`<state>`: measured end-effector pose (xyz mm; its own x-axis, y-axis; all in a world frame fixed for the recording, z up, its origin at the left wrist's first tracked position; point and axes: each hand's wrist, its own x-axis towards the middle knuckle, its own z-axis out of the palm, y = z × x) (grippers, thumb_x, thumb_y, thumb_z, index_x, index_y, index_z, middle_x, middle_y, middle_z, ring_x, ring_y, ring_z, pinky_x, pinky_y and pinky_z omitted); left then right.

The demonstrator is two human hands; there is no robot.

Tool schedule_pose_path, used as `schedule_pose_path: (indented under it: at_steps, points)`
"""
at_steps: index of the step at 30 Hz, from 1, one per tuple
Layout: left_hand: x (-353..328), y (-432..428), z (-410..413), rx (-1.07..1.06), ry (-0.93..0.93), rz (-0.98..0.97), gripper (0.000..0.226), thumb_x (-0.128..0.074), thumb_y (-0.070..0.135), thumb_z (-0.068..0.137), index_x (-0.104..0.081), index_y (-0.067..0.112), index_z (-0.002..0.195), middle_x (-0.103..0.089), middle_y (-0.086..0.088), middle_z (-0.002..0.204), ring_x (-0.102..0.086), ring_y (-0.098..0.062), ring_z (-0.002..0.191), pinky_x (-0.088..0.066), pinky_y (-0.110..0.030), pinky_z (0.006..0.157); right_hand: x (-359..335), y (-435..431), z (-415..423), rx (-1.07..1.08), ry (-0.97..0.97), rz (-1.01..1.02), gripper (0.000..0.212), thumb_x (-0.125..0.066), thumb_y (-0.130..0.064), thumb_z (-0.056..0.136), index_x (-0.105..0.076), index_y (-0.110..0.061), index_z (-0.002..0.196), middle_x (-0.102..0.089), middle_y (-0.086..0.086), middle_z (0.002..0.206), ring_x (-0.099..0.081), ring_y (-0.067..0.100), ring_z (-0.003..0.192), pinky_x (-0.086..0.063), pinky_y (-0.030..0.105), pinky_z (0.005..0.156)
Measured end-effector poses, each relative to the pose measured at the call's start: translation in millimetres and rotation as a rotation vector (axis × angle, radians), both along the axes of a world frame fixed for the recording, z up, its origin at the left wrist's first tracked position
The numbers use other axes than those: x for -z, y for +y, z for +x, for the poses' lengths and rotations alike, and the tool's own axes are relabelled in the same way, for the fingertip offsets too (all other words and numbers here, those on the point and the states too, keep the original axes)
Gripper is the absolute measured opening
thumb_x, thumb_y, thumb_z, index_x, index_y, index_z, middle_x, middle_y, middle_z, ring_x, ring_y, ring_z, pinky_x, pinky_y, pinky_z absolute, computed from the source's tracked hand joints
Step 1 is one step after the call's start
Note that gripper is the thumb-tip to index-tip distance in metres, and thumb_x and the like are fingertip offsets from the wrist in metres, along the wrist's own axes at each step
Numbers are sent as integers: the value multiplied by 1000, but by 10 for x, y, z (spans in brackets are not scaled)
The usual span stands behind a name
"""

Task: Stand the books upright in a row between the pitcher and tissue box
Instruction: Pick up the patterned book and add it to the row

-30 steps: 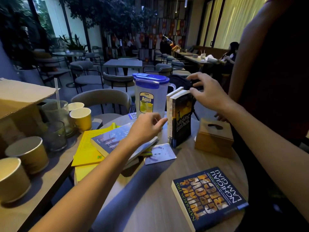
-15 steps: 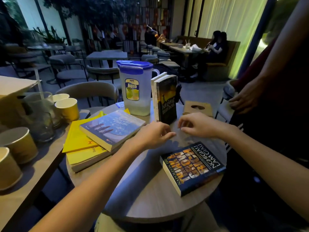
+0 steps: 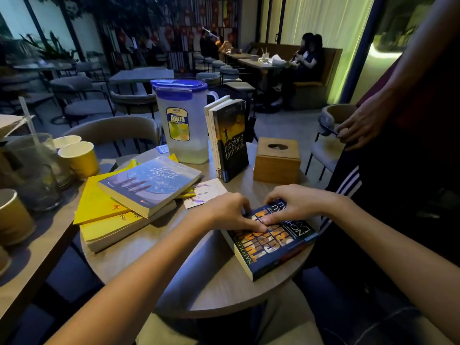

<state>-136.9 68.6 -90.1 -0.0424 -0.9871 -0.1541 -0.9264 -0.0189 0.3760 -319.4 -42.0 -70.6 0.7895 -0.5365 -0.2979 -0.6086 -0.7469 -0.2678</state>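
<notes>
A clear pitcher point(image 3: 183, 125) with a blue lid stands at the back of the round table point(image 3: 174, 277). Right beside it two books point(image 3: 230, 140) stand upright, and a wooden tissue box point(image 3: 277, 161) sits further right with a gap between. A dark blue book point(image 3: 276, 247) with orange lettering lies flat at the front right. My left hand point(image 3: 229, 212) and my right hand point(image 3: 296, 207) both rest on its far end, fingers curled onto the cover. A stack of flat books, blue one point(image 3: 149, 183) on top of yellow ones point(image 3: 104, 215), lies at the left.
A small card point(image 3: 204, 195) lies between the stack and the standing books. Paper cups point(image 3: 79, 158) and glasses crowd a side table at the left. Another person stands close at the right, their hand point(image 3: 361, 128) near a chair.
Both my hands came down from near the standing books onto the flat dark blue book at the front right. The view has tilted down and closer to the table.
</notes>
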Motion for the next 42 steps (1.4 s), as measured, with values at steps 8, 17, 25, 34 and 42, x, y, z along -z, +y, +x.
schedule_pose_path:
  at_steps: [8,17,25,34,42]
  points:
    - [41,160,42,-72,55,-15,59,-68,68,78,-67,16,106,-66,1,96,-60,-14,84,-46,-28,63,10,14,67,-14,-57,129,44,-74,-57,81,-58,-26,108,-66,-6,107,-65,8,94,-55,31,81]
    - [41,320,350,-171,192,30,62,-63,72,79,-70,20,112,-71,2,104,-65,-15,93,-52,-30,79,-26,-43,141,-50,-137,178,40,-75,-53,82,-58,-25,105,-69,-5,104,-67,7,92,-53,26,75]
    - [-50,399,560,-285,691,-30,36,-64,43,94,-67,15,115,-76,-6,99,-73,-11,85,-62,-36,77,-8,-85,283,-47,-492,164,28,-74,-41,86,-57,-26,102,-67,-4,106,-66,3,93,-58,29,75]
    - [-729,225,639,-362,465,-313,32,-53,42,100,-66,13,95,-72,-8,91,-70,-24,84,-57,-41,71,-297,285,576,-192,-544,80,85,-76,-51,81,-27,-44,150,-47,-15,135,-49,-5,120,-48,12,90]
    - [-980,-54,410,-350,275,-399,37,-50,49,98,-62,16,112,-70,-8,97,-67,-16,70,-58,-31,53,-231,360,611,-55,-665,138,143,-87,-58,62,21,-43,154,-10,4,169,-20,19,152,-25,34,119]
